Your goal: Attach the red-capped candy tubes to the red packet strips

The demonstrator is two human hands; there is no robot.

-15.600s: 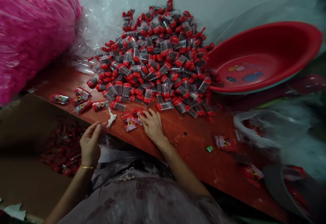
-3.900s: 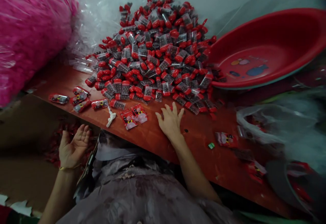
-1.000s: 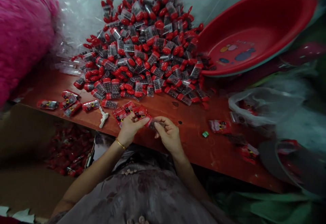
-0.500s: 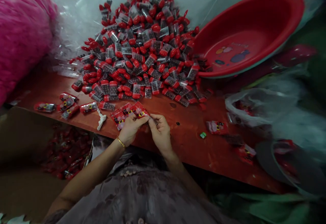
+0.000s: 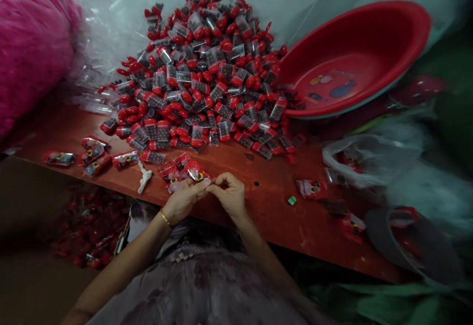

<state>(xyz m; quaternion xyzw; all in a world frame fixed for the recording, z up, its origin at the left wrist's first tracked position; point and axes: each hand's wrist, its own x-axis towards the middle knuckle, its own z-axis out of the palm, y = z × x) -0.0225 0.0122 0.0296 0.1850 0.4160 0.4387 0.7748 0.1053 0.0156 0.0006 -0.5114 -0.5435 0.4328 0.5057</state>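
My left hand [image 5: 185, 199], with a gold bracelet at the wrist, is closed on a small red printed packet [image 5: 195, 168] at the table's near edge. The fingertips of my right hand [image 5: 232, 198] are pinched together and meet my left fingertips at the packet's lower right corner. Whether they grip the corner or something small is too hard to make out. Under and left of this packet lie more red packets [image 5: 169, 173]. Beyond my hands rises a large pile of clear tubes with red caps [image 5: 199, 86], dark contents showing inside.
Filled packets [image 5: 98, 163] and a white twisted scrap [image 5: 144, 177] lie to the left on the red-brown table [image 5: 266, 216]. A tilted red basin [image 5: 369, 103] stands at the back right, near plastic bags [image 5: 354, 142]. A pink bundle [image 5: 33, 44] fills the far left.
My right fingers have drawn closer into a pinch at the packet's lower corner. More of the packet's printed face shows above my left hand. The view has shifted slightly.
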